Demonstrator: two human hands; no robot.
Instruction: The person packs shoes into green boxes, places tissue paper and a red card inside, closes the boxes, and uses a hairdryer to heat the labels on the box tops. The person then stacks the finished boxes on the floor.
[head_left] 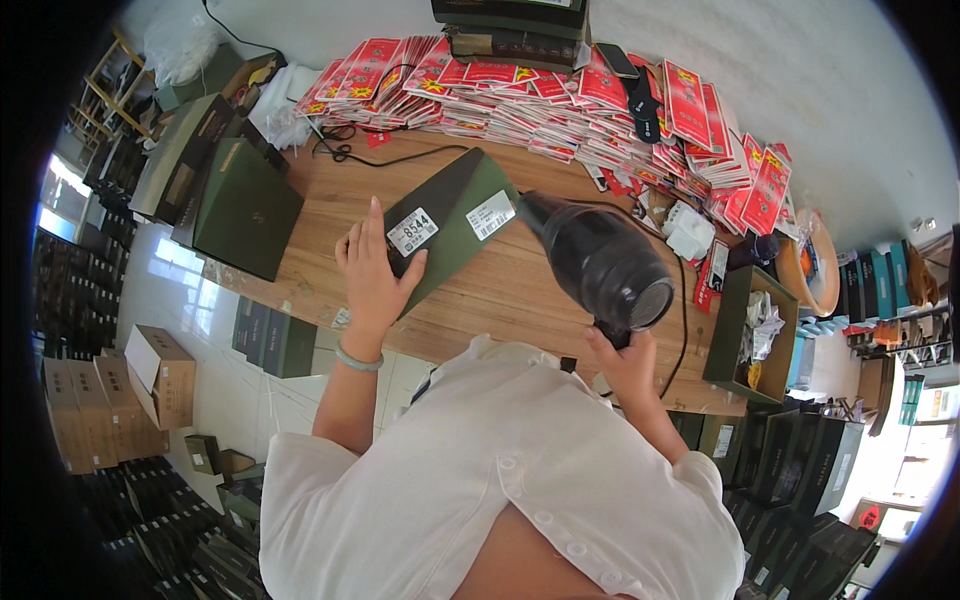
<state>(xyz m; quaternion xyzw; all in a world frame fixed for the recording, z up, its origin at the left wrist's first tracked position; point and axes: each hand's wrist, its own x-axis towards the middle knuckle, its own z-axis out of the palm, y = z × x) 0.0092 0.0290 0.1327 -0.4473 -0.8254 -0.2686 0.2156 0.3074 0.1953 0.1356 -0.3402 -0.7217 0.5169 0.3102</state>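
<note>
A black hair dryer (600, 255) is in my right hand (627, 365), which wraps round its handle. The dryer's nozzle points left, close to the right end of a dark green shoe-box-like carton (465, 250). Two white labels, one (412, 232) near my hand and one (491, 215) at the right end, sit on the carton's side. My left hand (378, 260) rests on the carton's left end with its fingers spread, thumb near the lower label. A pale bangle (358, 361) circles my left wrist.
Red printed cards (530, 105) are heaped along the wall, with a phone (617, 60) on top. Green boxes (240, 210) stand at the table's left edge. An open green box (755, 335) of scraps sits at right. A black cord (684, 320) runs beside the dryer.
</note>
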